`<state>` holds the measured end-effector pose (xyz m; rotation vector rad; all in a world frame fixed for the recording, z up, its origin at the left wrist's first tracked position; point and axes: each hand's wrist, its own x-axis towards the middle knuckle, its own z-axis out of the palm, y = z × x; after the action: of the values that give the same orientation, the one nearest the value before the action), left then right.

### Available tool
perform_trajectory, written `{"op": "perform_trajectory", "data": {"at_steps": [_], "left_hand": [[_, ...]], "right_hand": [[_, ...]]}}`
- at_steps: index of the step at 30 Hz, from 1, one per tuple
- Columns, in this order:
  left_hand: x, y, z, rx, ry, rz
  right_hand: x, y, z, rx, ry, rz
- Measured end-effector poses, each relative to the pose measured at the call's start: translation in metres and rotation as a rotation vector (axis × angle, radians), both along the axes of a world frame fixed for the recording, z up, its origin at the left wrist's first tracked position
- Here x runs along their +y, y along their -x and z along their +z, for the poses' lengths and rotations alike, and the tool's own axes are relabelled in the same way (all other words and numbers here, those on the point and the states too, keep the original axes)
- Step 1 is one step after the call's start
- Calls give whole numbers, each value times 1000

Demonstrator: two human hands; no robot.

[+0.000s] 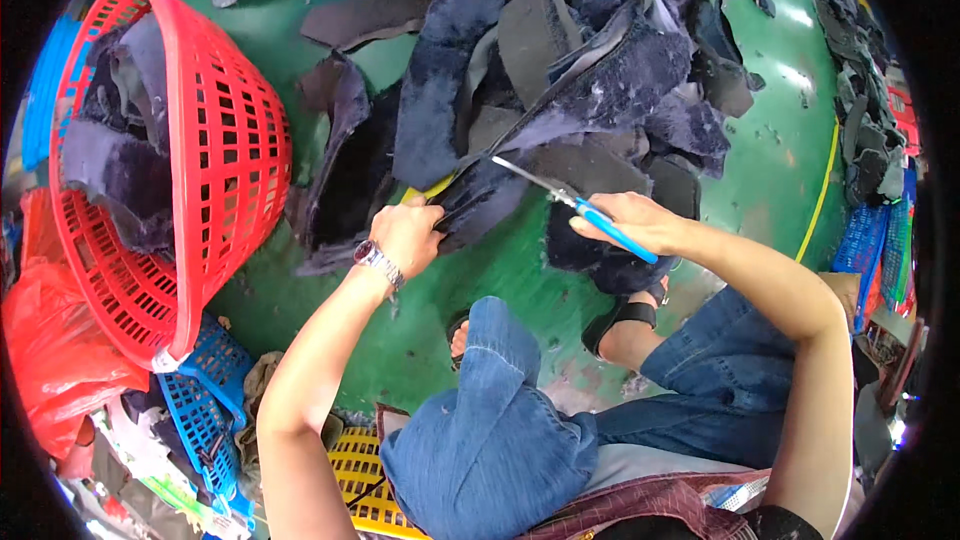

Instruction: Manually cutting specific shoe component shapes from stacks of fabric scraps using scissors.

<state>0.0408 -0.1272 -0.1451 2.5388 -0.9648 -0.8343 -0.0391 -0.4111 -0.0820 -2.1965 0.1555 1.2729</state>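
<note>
My left hand, with a metal watch on its wrist, is closed on the near end of a dark fuzzy sheet piece. The fingers hide the gripped edge. To the right, my right hand grips blue-handled scissors. Their narrow metal blades point up and left, the tip close to the edge of the dark pieces; whether it touches them I cannot tell. Around both hands lies a heap of dark grey and navy offcuts, some fuzzy and some smooth. A yellow strip shows just beyond my left hand.
At left, a tilted red plastic basket holds more dark pieces. Below it are a red plastic bag and a blue basket. A yellow crate is beside my legs. Another dark pile lines the right of the green floor.
</note>
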Motion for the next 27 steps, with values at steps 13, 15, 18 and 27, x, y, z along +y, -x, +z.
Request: {"op": "perform_trajectory", "data": {"at_steps": [13, 15, 18, 27], "left_hand": [[22, 15, 23, 28, -18, -177], [13, 18, 46, 216, 93, -253], [-31, -1, 98, 303, 307, -250], [-181, -73, 45, -188, 280, -36]], "right_hand": [[37, -28, -3, -85, 38, 133], [21, -18, 1, -117, 23, 103], [-25, 6, 7, -80, 53, -65], [-97, 60, 46, -152, -9, -782]]}}
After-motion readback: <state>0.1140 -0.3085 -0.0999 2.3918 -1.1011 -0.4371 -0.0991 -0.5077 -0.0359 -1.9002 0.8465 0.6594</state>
